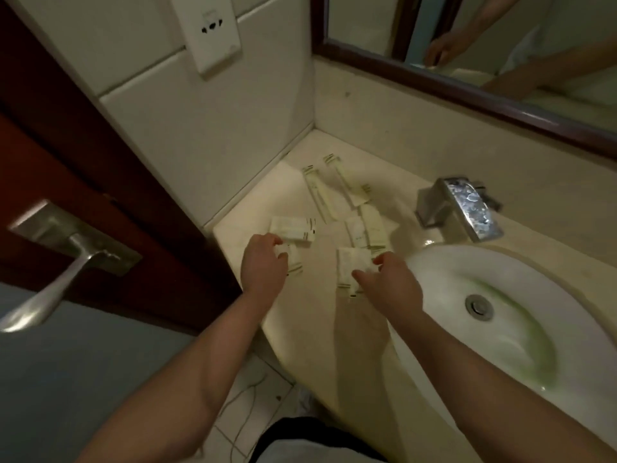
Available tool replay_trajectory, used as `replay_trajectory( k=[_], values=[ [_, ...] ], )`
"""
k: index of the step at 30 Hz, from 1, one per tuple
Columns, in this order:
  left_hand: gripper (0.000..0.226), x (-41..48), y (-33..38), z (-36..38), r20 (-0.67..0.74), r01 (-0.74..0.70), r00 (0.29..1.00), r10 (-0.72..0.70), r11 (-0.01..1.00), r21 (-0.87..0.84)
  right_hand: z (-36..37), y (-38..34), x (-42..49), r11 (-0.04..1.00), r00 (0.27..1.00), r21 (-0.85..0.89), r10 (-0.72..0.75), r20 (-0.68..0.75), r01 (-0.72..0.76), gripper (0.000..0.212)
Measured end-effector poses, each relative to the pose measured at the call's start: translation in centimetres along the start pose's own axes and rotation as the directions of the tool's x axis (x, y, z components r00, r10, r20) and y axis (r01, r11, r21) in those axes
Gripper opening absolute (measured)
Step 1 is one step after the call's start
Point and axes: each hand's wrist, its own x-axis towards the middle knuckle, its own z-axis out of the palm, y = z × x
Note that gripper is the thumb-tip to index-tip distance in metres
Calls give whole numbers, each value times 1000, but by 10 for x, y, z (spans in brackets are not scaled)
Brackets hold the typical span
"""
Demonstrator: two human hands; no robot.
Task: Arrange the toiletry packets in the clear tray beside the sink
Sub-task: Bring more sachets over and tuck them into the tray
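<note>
The left grip (263, 262) is curled round a small white packet (291, 259) and holds it on the pale bench (314, 315), at the sink's (521, 332) 9 o'clock. The right grip (390, 285) pinches a flat white packet (352, 265) by its near right edge between thumb and fingers. This packet lies on the bench just beside the sink's rim.

At 12 o'clock from the left grip, touching the packet it holds, sits a boxed packet (293, 228) with dark stripes at its right end. Two long sachets (317, 192) lie side by side toward the corner of the wall, at 11 o'clock from the right grip. A shorter pair of sachets (367, 225) lies at its 12 o'clock, near the chrome faucet (467, 208).

A wood-framed mirror (500, 95) hangs at 1 o'clock from the faucet. A white socket plate (213, 31) is on the tiled wall at 11 o'clock, and a steel door handle (50, 269) juts from the dark door (66, 155) at 9 o'clock.
</note>
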Motion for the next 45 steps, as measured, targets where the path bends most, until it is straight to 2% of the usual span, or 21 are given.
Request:
replay_trajectory(
  k=[4, 6, 9, 13, 15, 17, 19, 21, 25, 28, 31, 34, 37, 42, 45],
  values=[
    [60, 20, -4, 5, 33, 183, 982, -188, 976, 120, 16, -13, 8, 992, 999, -125, 28, -14, -30, 70],
    [72, 22, -7, 12, 62, 181, 979, -195, 967, 178, 21, -18, 11, 985, 999, -163, 48, -15, -50, 73],
    [78, 25, -10, 16, 94, 167, 978, -188, 967, 193, 25, -22, 13, 986, 997, -148, 78, 15, -75, 74],
    [61, 34, -14, 14, 178, 235, 954, -242, 970, 62, 25, -23, 11, 995, 995, -40, 90, 44, -88, 70],
    [42, 34, -20, 7, 231, 300, 933, -274, 950, -85, 25, -24, 9, 992, 994, 89, 84, 69, -90, 65],
    [20, 31, -25, -5, 284, 378, 911, -300, 883, -277, 23, -25, 8, 969, 991, 224, 77, 113, -101, 51],
    [14, 29, -30, -19, 290, 421, 901, -322, 809, -410, 20, -26, 7, 921, 980, 357, 97, 173, -155, 30],
    [11, 28, -32, -33, 268, 423, 905, -329, 755, -500, 16, -27, 4, 815, 960, 519, 153, 234, -256, 17],
    [15, 19, -19, -48, 273, 357, 931, -241, 749, -559, 7, -26, -5, 638, 930, 681, 183, 319, -360, 11],
    [15, 6, 0, -44, 361, 299, 927, -108, 793, -531, -2, -19, -15, 573, 931, 734, 190, 313, -364, 11],
    [20, -13, 24, -29, 472, 275, 882, -2, 814, -511, -16, -4, -32, 558, 941, 757, 203, 271, -339, 12],
    [26, -39, 50, -10, 583, 292, 807, 88, 800, -525, -37, 23, -58, 522, 949, 795, 227, 221, -310, 9],
    [27, -78, 79, 9, 664, 300, 731, 156, 800, -519, -62, 63, -91, 445, 948, 851, 269, 170, -279, 13],
    [27, -157, 127, 42, 708, 201, 660, 250, 850, -488, -104, 141, -158, 288, 925, 929, 360, 120, -233, 23],
    [19, -217, 158, 60, 678, 78, 660, 323, 868, -490, -126, 194, -206, 291, 901, 925, 420, 107, -246, 29]
  ],
)
